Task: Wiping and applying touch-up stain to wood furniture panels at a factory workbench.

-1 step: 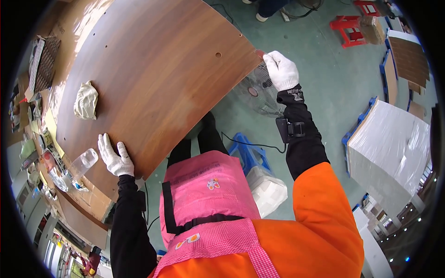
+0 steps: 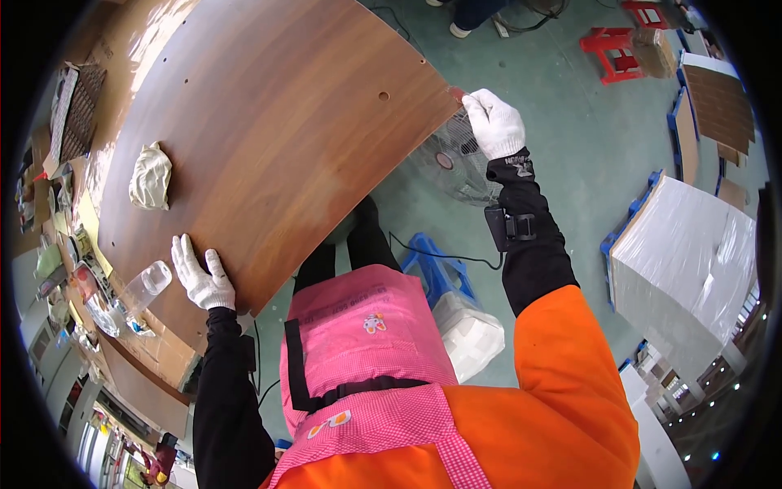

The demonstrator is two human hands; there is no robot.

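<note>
A large brown wooden panel [image 2: 269, 138] with a few small drilled holes lies in front of me, over a workbench. My left hand [image 2: 199, 279], in a white glove, rests flat on the panel's near corner with its fingers spread. My right hand [image 2: 494, 122], also gloved, grips the panel's right corner, with something small and red at its fingertips. A crumpled pale cloth [image 2: 151, 175] lies on the panel toward the left. A clear plastic bottle [image 2: 148, 285] lies just left of my left hand.
A floor fan [image 2: 452, 167] stands below the panel's right corner, with a blue stool [image 2: 428, 261] and a white container [image 2: 472, 334] near my legs. A plastic-wrapped pallet stack [image 2: 692, 261] stands at right. Red stools [image 2: 611, 45] and another person's feet [image 2: 468, 20] are far off. Clutter lines the bench [image 2: 73, 261] at left.
</note>
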